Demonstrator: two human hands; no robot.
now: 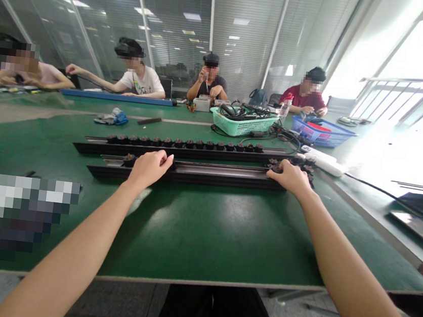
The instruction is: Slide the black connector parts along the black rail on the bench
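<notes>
Two long black rails lie side by side across the table. The far rail [174, 150] carries a row of several small round black parts [189, 145] with brownish tops. Over the near rail [224, 179], my left hand [151, 167] is closed towards its left end, fingers curled down into the channel, and what they grip is hidden. A single round part [129, 160] sits in that rail just left of this hand. My right hand [291, 177] pinches a small black round part [277, 169] at the rail's right end, where a cluster of similar parts lies.
Behind the rails stand a green basket [243, 125] of cables and a blue basket [323, 133]. A white power strip [324, 162] with its cord lies right. A blue-grey cloth [112, 116] and a dark strip [149, 120] lie beyond. Several people sit across the table.
</notes>
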